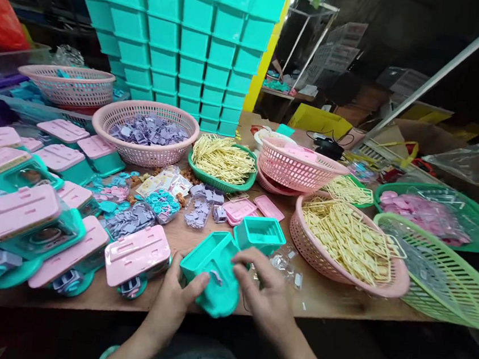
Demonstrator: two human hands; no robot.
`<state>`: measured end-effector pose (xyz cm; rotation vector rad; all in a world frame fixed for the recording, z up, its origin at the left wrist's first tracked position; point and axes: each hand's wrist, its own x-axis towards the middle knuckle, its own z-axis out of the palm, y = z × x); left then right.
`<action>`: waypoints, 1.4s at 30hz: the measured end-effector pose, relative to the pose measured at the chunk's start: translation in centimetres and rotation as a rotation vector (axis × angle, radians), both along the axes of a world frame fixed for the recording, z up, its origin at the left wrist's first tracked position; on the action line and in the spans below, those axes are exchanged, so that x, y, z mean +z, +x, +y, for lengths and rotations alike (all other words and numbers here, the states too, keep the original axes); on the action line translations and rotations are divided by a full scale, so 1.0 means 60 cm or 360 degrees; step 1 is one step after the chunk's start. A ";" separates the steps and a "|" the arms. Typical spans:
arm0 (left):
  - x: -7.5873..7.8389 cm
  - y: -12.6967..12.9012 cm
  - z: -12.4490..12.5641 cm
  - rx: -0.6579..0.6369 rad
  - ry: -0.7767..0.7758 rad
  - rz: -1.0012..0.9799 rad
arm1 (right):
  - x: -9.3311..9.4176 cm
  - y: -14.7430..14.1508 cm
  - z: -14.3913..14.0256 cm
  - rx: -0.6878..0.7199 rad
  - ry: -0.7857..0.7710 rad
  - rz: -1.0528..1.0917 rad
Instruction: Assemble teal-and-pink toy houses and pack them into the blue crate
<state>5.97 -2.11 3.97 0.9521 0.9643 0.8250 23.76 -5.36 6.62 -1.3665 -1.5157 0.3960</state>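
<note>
My left hand (176,293) grips a teal plastic toy body (222,286), thumb on its upper face and fingers round its left side. The body has a box-shaped hollow at the back and a rounded front, with a small purple piece (216,278) on it. At its right edge is my right hand (268,291), thumb and forefinger curled together; whatever is between them is hidden. Just behind stands an empty teal box (260,235). Pink lids (240,210) lie beyond it. To the left sits a toy with a pink top (138,249).
Several pink-topped toys (9,207) crowd the left. Baskets hold purple parts (150,130), and yellow frames fill a pink basket (344,242) at right. A green basket (460,277) overhangs the table's front edge. Stacked teal boxes (194,43) rise at the back.
</note>
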 end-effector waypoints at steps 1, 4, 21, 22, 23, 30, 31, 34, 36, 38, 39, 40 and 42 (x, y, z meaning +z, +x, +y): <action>0.008 -0.009 -0.004 0.0019 -0.0021 -0.0011 | 0.013 0.010 0.027 -0.0033 -0.0025 0.0073; 0.022 -0.033 -0.017 -0.0036 -0.0047 0.0003 | 0.032 0.013 0.146 -0.0013 -0.0181 -0.0111; -0.017 -0.041 -0.012 -0.0031 -0.0484 -0.0153 | 0.019 -0.036 0.358 0.0423 -0.0656 -0.1293; -0.020 -0.040 -0.011 -0.0035 -0.0505 -0.0150 | 0.018 -0.027 0.352 0.0419 -0.0653 -0.1289; -0.023 -0.040 -0.011 -0.0040 -0.0527 -0.0148 | 0.015 -0.023 0.349 0.0425 -0.0660 -0.1289; -0.026 -0.040 -0.009 -0.0066 -0.0541 -0.0193 | -0.002 -0.086 0.397 0.0653 -0.0856 -0.1410; -0.025 -0.040 -0.009 -0.0061 -0.0551 -0.0202 | -0.001 -0.095 0.405 0.0675 -0.0887 -0.1437; -0.023 -0.040 -0.009 -0.0056 -0.0569 -0.0226 | 0.005 -0.107 0.418 0.0736 -0.0926 -0.1494; -0.023 -0.040 -0.008 -0.0070 -0.0565 -0.0233 | 0.006 -0.105 0.418 0.0774 -0.0899 -0.1504; -0.023 -0.040 -0.007 -0.0095 -0.0566 -0.0230 | 0.005 -0.100 0.415 0.0795 -0.0857 -0.1498; -0.023 -0.040 -0.005 -0.0103 -0.0570 -0.0226 | 0.004 -0.098 0.414 0.0801 -0.0837 -0.1492; -0.024 -0.040 -0.004 -0.0108 -0.0573 -0.0222 | 0.002 -0.097 0.413 0.0809 -0.0824 -0.1487; -0.025 -0.040 -0.002 -0.0113 -0.0573 -0.0215 | -0.001 -0.096 0.414 0.0832 -0.0813 -0.1480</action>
